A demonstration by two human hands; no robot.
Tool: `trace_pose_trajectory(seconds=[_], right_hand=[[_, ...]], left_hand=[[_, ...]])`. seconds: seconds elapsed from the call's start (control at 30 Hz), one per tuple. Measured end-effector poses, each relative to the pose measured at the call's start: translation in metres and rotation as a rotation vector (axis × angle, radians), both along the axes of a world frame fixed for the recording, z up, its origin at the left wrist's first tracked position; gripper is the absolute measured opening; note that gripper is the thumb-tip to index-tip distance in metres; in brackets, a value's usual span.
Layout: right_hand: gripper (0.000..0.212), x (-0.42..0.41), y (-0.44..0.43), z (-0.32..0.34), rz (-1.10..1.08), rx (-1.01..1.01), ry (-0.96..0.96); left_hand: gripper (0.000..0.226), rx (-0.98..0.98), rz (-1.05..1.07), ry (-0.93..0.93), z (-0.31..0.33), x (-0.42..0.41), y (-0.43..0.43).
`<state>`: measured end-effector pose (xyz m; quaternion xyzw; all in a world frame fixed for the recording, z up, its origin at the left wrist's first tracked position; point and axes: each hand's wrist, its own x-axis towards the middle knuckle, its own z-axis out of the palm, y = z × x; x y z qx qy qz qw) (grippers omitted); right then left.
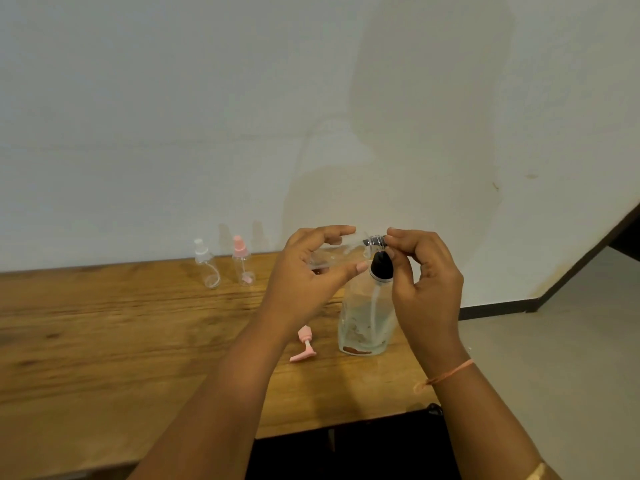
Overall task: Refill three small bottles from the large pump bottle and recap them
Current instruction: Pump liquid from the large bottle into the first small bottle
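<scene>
Two hands are raised over the table (104,341). An open bottle (332,256) is gripped sideways between thumb and fingers of the left hand (311,275), its mouth at the nozzle (374,241) of the pump bottle (367,317), which is pinched by the right hand (427,282). A pink cap (304,344) is laid beside the pump bottle.

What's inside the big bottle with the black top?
Inside the big bottle a clear tube runs down into a little liquid, with brown bits at the bottom. The right hand hides its right edge.

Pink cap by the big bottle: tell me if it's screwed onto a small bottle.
No, the pink cap lies loose on the table beside the large pump bottle, attached to nothing.
</scene>
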<state>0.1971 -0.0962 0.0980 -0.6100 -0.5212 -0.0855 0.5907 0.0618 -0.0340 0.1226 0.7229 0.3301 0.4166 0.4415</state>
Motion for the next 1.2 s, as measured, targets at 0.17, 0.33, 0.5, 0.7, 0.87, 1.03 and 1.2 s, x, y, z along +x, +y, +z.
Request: trace_pose_trajectory(seconds=[0.17,0.33,0.5,0.7,0.87,1.03,1.2], right_hand=[[0.018,-0.001,0.005,-0.003,0.013,0.000,0.015],[0.025,0.001,-0.003,0.003,0.057,0.044,0.009],[0.020,0.001,-0.001,0.004,0.033,0.030,-0.004],[0.016,0.003,0.000,-0.001,0.020,0.033,-0.004],[0.016,0.002,0.002,-0.008,0.013,0.045,0.010],[0.017,-0.002,0.002,-0.005,0.012,0.041,0.016],[0.017,-0.001,0.000,0.002,0.033,0.048,0.017]], left_hand=[[0.037,-0.043,0.070,0.010,-0.004,0.003,0.001],[0.038,-0.043,0.033,-0.043,0.000,0.001,-0.002],[0.039,-0.026,0.030,-0.045,0.001,0.002,-0.002],[0.036,-0.077,0.010,-0.047,-0.007,0.001,0.002],[0.033,-0.117,-0.028,-0.018,-0.012,-0.001,0.004],[0.031,-0.124,-0.021,-0.030,-0.010,-0.003,0.003],[0.030,-0.076,-0.005,-0.066,-0.006,-0.004,0.001]])
